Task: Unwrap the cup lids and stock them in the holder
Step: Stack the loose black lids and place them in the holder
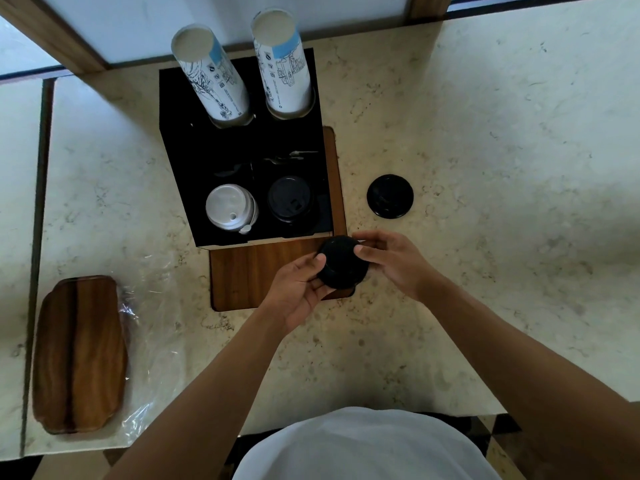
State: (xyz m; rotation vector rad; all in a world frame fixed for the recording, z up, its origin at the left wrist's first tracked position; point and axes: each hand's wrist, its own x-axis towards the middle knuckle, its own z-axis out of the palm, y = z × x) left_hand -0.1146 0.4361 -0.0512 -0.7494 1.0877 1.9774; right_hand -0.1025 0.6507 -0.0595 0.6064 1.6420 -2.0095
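Both hands hold a short stack of black cup lids (341,263) just in front of the black holder (180,161). My left hand (298,289) cups the stack from the lower left. My right hand (391,261) pinches its upper right edge. The holder's front right slot has black lids (290,199) in it, and the front left slot has white lids (230,207). A single black lid (390,196) lies on the counter to the right of the holder. Crumpled clear plastic wrap (152,306) lies on the counter at the left.
Two stacks of paper cups (213,77) (284,65) stick up from the holder's back slots. The holder stands on a wooden board (242,275). A second wooden tray (79,355) lies at the left, partly on the wrap. The marble counter's front edge (450,412) runs near my body.
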